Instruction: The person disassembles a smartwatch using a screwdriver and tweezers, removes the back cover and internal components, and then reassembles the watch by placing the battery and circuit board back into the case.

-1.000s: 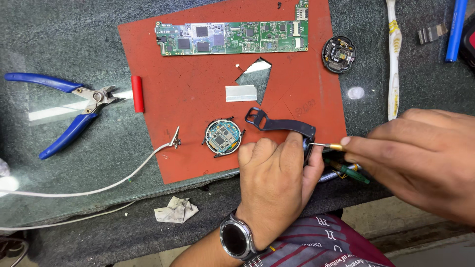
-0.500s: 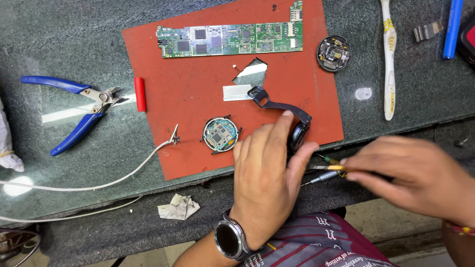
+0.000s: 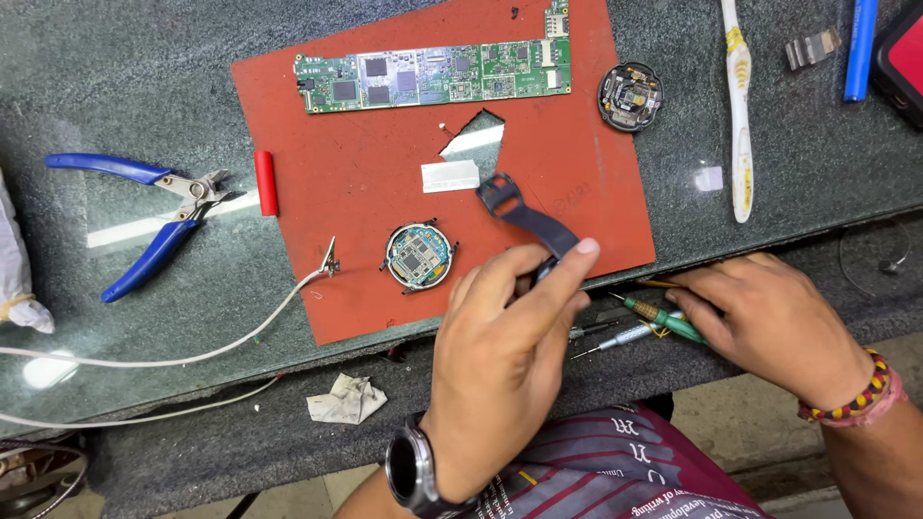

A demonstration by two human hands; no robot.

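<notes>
Grey speckled stone makes up the worktop [image 3: 125,86], its front edge running across the lower part of the view with a lower ledge below it, and most of the bare room lies at the far left corner. At the left edge a bit of white cloth [image 3: 19,279] pokes in, and beside it blue-handled pliers [image 3: 144,216] lie with their jaws toward a red mat [image 3: 365,173]. A white cable [image 3: 192,360] curls from the left up to the mat's lower left corner, and a crumpled scrap of paper [image 3: 346,399] sits on the ledge. On the mat there is a small red tube [image 3: 265,183] at its left edge, a long green circuit board [image 3: 433,77] along the top, a round watch circuit [image 3: 418,257] near the bottom, and a small white strip [image 3: 450,176] in the middle. The left hand [image 3: 505,356], with a wristwatch [image 3: 413,471] on its wrist, is closed around a dark watch body that is mostly hidden under the fingers, at the mat's lower right edge; its dark strap [image 3: 529,211] sticks up and away over the mat, buckle end free. Right of the mat sit a round watch back [image 3: 631,96], a white toothbrush [image 3: 738,106] and a blue pen [image 3: 860,48]. The right hand [image 3: 769,322] rests on the ledge among small screwdrivers [image 3: 663,322], fingers curled over their handles; whether it grips one I cannot tell.
</notes>
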